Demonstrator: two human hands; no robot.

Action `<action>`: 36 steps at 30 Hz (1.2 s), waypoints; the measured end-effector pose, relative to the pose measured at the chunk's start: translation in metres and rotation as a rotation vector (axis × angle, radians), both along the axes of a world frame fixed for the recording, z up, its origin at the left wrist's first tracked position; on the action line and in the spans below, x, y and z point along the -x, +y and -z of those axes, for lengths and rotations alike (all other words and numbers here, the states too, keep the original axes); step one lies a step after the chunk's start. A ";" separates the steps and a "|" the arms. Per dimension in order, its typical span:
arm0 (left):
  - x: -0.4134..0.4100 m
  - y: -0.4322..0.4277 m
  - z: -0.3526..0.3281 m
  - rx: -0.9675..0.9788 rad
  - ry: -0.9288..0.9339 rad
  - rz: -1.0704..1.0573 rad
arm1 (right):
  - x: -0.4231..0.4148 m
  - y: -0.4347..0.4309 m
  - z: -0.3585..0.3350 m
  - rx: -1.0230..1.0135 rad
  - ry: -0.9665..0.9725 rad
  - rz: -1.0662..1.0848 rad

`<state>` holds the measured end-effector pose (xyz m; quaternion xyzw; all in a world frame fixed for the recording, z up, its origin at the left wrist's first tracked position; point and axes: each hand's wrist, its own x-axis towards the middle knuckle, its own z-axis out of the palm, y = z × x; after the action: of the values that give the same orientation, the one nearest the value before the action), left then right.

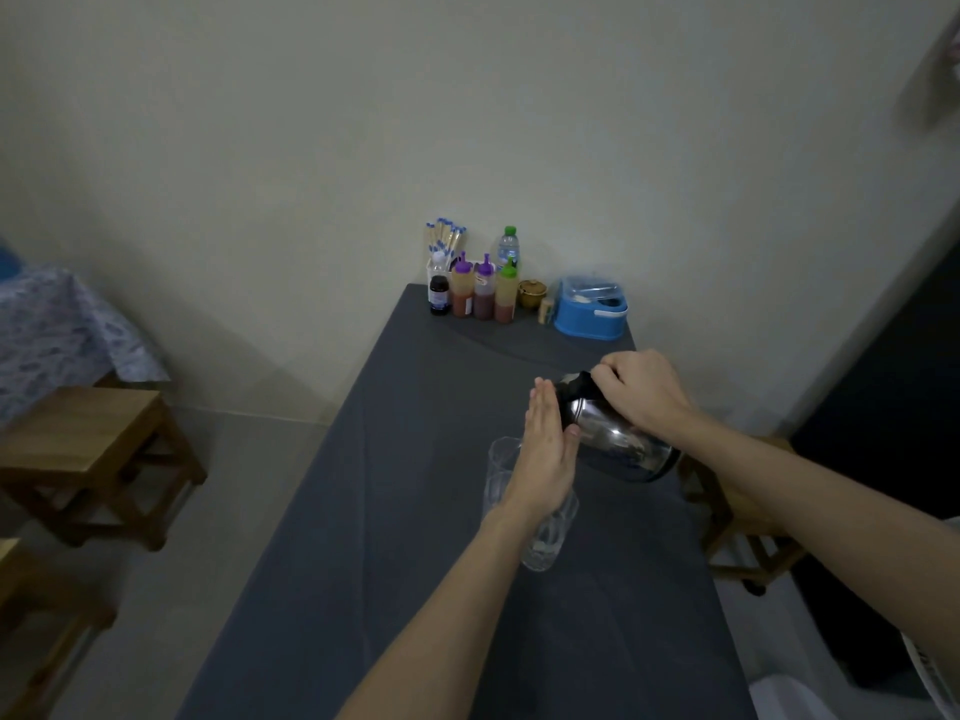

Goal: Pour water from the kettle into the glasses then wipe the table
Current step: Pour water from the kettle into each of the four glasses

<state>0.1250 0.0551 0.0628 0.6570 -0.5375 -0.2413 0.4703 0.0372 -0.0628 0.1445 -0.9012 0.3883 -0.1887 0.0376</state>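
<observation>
**Two hands, one kettle, two glasses**

One shiny metal kettle is in the middle right of the frame. It leans over to the left, above the dark grey table. The right hand is closed tight around the black handle on top of the kettle. The kettle hangs just under that hand.

The left hand is flat, with its fingers straight and together. It presses on the left side of the kettle and holds nothing.

Two clear glasses stand in the middle of the frame, under the left hand. The far glass is to the left of the hand. The near glass is lower in the frame and the left wrist hides part of it. The two glasses stand just beside each other.

At the far end of the table, in the upper middle of the frame, there are three squeeze bottles, one small dark bottle, one water bottle with a green cap, one cup of chopsticks, one small brown pot and one blue box.

Wooden stools stand on the left of the frame.
</observation>
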 end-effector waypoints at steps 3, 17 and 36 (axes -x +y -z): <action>0.000 0.001 0.000 0.000 0.000 -0.003 | -0.001 0.001 0.000 0.030 0.009 -0.009; -0.001 0.000 -0.002 -0.001 0.031 0.002 | -0.003 -0.002 -0.004 0.042 0.051 -0.036; -0.008 0.001 0.006 0.000 0.006 -0.007 | -0.008 0.001 -0.001 0.013 0.042 -0.052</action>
<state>0.1327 0.0560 0.0569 0.6581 -0.5339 -0.2417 0.4726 0.0452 -0.0613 0.1456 -0.9149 0.3644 -0.1713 0.0285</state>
